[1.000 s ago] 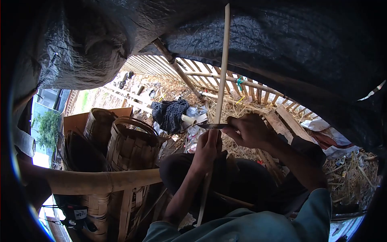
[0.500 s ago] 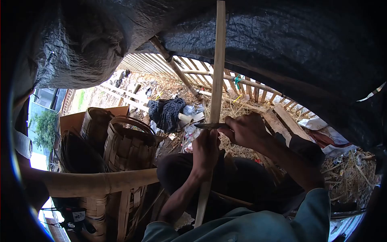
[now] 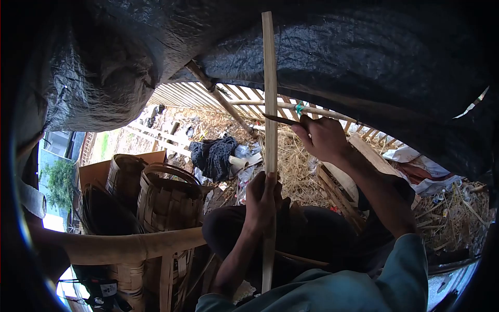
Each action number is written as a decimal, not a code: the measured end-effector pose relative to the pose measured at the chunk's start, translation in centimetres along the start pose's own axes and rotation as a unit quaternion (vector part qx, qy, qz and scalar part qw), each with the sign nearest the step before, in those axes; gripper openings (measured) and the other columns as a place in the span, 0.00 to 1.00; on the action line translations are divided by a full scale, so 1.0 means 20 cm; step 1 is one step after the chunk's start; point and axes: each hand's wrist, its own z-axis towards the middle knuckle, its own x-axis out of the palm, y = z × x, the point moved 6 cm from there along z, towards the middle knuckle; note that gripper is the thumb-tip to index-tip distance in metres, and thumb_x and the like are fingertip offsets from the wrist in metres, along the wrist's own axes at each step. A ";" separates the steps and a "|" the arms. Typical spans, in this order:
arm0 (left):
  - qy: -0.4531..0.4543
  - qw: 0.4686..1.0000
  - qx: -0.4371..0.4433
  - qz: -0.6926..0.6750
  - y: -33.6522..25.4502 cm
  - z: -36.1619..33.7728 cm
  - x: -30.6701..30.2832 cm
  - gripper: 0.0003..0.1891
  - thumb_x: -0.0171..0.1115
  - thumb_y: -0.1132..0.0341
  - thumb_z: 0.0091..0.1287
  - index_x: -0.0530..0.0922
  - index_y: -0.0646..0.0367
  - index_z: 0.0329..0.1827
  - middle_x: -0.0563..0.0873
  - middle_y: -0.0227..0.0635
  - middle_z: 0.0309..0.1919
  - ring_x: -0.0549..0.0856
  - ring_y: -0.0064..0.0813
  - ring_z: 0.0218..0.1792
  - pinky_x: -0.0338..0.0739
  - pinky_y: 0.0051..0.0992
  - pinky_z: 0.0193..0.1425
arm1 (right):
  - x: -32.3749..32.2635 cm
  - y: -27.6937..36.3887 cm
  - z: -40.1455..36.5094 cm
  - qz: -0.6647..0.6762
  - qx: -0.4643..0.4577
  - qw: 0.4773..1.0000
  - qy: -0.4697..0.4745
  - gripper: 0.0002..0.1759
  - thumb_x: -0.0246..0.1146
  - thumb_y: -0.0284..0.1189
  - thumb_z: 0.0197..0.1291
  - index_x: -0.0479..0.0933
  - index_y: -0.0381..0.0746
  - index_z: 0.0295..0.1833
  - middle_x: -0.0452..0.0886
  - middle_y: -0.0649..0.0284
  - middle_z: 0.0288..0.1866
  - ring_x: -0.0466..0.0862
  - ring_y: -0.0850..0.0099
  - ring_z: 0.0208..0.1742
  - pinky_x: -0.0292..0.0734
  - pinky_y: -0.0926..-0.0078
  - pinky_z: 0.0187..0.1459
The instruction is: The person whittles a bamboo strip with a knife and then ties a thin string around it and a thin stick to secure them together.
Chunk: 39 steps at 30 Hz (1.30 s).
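Note:
A long, pale bamboo strip stands nearly upright in front of me, its lower end reaching down past my lap. My left hand is closed around it at about knee height. In my right hand, fingers wrapped round its handle, is a knife. The dark blade points left and crosses the strip well above my left hand. Most of the knife's handle is hidden inside my fist.
Woven baskets stand at the left behind a thick bamboo rail. A black tarp hangs low overhead. Beyond my knees lie dark netted cloth, straw and litter, with a slatted fence behind. Split wood lies to the right.
My right hand has moved up and to the right with the knife, away from my left hand. The strip's top has shifted left and slightly down in view.

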 end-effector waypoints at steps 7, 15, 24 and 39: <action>0.001 1.000 0.002 0.013 -0.01 -0.01 -0.01 0.12 0.51 0.60 0.74 0.75 0.60 0.37 0.78 0.27 0.20 0.77 0.15 0.19 0.69 0.16 0.21 | -0.01 0.13 -0.06 0.072 -0.090 0.992 0.060 0.19 0.55 0.46 0.65 0.79 0.40 0.35 0.76 0.60 0.15 0.80 0.61 0.19 0.75 0.62 0.26; 0.068 0.997 -0.022 0.030 -0.01 -0.02 0.00 0.13 0.50 0.62 0.74 0.76 0.64 0.45 0.81 0.32 0.29 0.79 0.19 0.25 0.71 0.18 0.28 | 0.05 0.17 -0.13 0.102 -0.128 0.982 0.098 0.24 0.54 0.50 0.65 0.80 0.40 0.34 0.77 0.59 0.17 0.81 0.60 0.20 0.75 0.61 0.25; 0.098 0.965 -0.094 -0.226 0.07 0.02 0.00 0.11 0.51 0.67 0.72 0.73 0.63 0.51 0.76 0.30 0.32 0.75 0.19 0.31 0.71 0.20 0.33 | 0.05 0.16 -0.14 0.127 -0.155 0.976 0.086 0.23 0.55 0.50 0.64 0.77 0.41 0.30 0.75 0.61 0.15 0.79 0.61 0.18 0.73 0.62 0.22; 0.033 0.999 -0.007 -0.035 0.03 0.00 -0.05 0.12 0.59 0.69 0.69 0.78 0.69 0.48 0.79 0.27 0.28 0.74 0.12 0.26 0.66 0.16 0.27 | 0.13 0.25 -0.21 0.151 -0.172 0.964 0.135 0.26 0.52 0.53 0.65 0.80 0.42 0.33 0.77 0.60 0.15 0.81 0.60 0.18 0.75 0.62 0.23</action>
